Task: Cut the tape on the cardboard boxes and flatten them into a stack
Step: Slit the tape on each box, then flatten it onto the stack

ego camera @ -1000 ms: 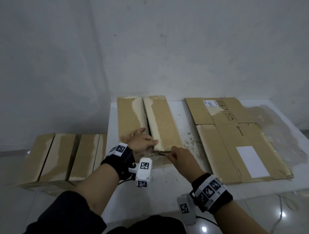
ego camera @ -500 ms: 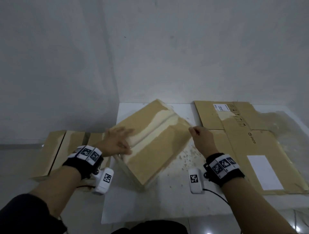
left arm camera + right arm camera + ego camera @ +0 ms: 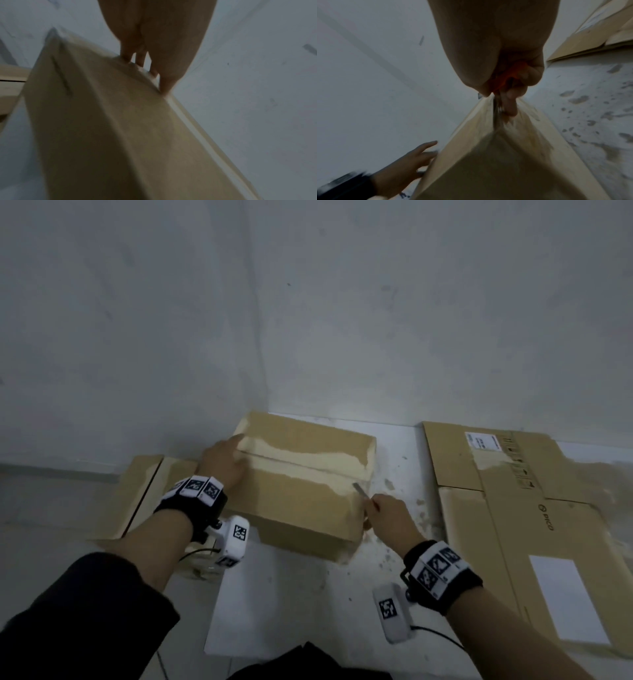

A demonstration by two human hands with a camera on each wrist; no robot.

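A closed cardboard box (image 3: 301, 494) lies crosswise on the white table (image 3: 274, 594), with a pale tape strip (image 3: 305, 456) along its top seam. My left hand (image 3: 222, 463) rests flat on the box's left end, fingers (image 3: 164, 75) straight at its top edge. My right hand (image 3: 390, 515) grips an orange-handled knife (image 3: 513, 73). The knife's blade (image 3: 360, 489) touches the box's right end near the taped seam. The right wrist view shows the blade (image 3: 495, 115) pointing down against the box corner and my left hand (image 3: 419, 152) at the far side.
Flattened cardboard sheets (image 3: 513, 508) with a white label lie on the table's right part. More closed boxes (image 3: 147, 494) stand on the floor to the left, below the table's edge. A grey wall rises just behind the table.
The box has turned from lengthwise through diagonal to crosswise. My left hand moved to its left end, and my right hand brought the knife blade to its right end.
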